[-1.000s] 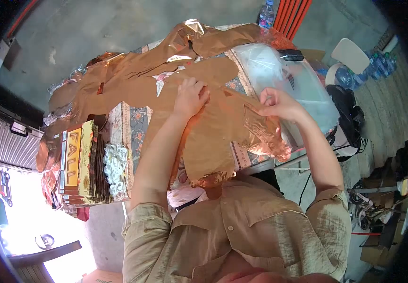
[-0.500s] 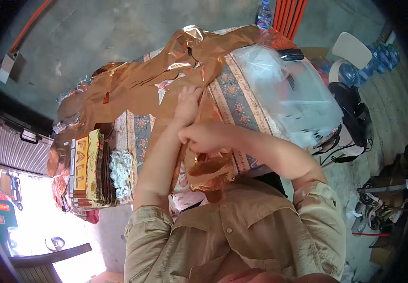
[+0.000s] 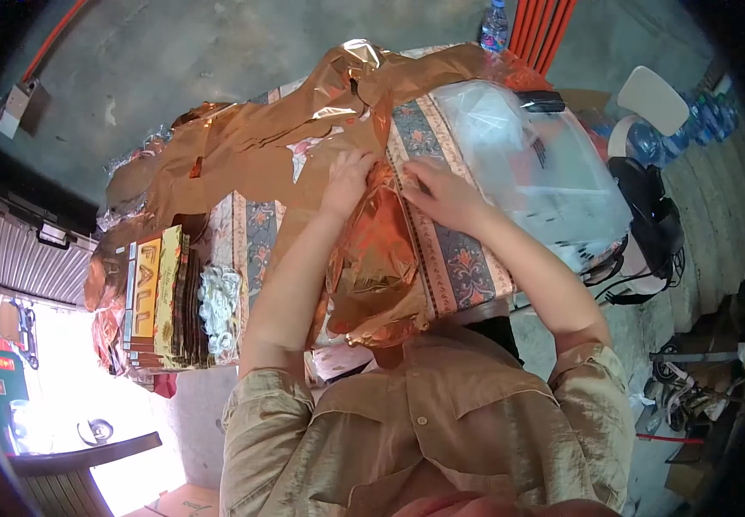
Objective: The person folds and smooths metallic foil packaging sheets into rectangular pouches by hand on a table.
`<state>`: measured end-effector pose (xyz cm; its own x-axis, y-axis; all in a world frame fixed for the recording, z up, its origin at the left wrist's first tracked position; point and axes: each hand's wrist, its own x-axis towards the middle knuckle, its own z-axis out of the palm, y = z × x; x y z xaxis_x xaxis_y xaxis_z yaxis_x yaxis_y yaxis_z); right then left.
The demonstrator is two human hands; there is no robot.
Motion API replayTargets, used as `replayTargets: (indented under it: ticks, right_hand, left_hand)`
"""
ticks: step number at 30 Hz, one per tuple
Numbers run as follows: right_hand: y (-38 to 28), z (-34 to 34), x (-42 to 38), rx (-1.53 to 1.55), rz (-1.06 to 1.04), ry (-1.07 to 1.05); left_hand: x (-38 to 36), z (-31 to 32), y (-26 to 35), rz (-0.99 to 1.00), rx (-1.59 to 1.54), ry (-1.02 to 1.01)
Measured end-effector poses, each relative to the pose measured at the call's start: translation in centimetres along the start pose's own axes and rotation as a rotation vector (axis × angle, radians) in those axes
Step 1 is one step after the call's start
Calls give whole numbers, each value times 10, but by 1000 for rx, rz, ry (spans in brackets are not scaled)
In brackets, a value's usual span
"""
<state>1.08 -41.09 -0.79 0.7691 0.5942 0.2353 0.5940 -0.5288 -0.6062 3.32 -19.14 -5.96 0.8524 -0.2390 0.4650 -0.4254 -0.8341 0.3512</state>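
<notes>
Copper-coloured foil sheeting (image 3: 252, 164) is spread over the table, crinkled and shiny at its far end. A loose, glossy strip of foil (image 3: 378, 250) runs down toward my body. My left hand (image 3: 349, 179) rests on the brown foil beside this strip, its fingers slightly bent and apart. To its right, my right hand (image 3: 447, 198) has thumb and fingers spread, with the fingertips by the strip's right edge, over the patterned tablecloth (image 3: 450, 263). Whether those fingertips touch the foil is hard to see. A torn white and pink patch (image 3: 302, 155) shows within the foil.
Packets in a stacked row (image 3: 161, 297) and clear plastic wrappers (image 3: 219, 302) lie at the table's left. Clear plastic bags (image 3: 536, 185) and a black object (image 3: 541, 102) lie at right. A water bottle (image 3: 494, 28) is at the far edge; a white chair (image 3: 653, 99) stands beyond.
My right hand has moved up and away from my left forearm to the strip's far end, and its fingers have opened. The glossy strip now shows spread out between my forearms.
</notes>
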Motion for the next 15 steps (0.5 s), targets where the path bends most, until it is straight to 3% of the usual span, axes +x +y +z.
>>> replayTargets:
  ticks: [1, 8, 10, 11, 13, 15]
  right_hand:
    - [12, 12, 0, -108, -112, 145]
    - [13, 31, 49, 69, -47, 166]
    - [21, 50, 65, -19, -78, 339]
    - [22, 51, 71, -20, -90, 347]
    - [15, 54, 75, 292, -168, 178]
    - [4, 64, 74, 219, -154, 147]
  left_hand:
    - [2, 1, -2, 5, 0, -2]
    - [-1, -6, 4, 14, -13, -28]
    - [3, -10, 4, 24, 14, -32]
    - [0, -8, 6, 15, 6, -24]
    - [-2, -2, 0, -43, 15, -65]
    - [-4, 1, -11, -85, -49, -135]
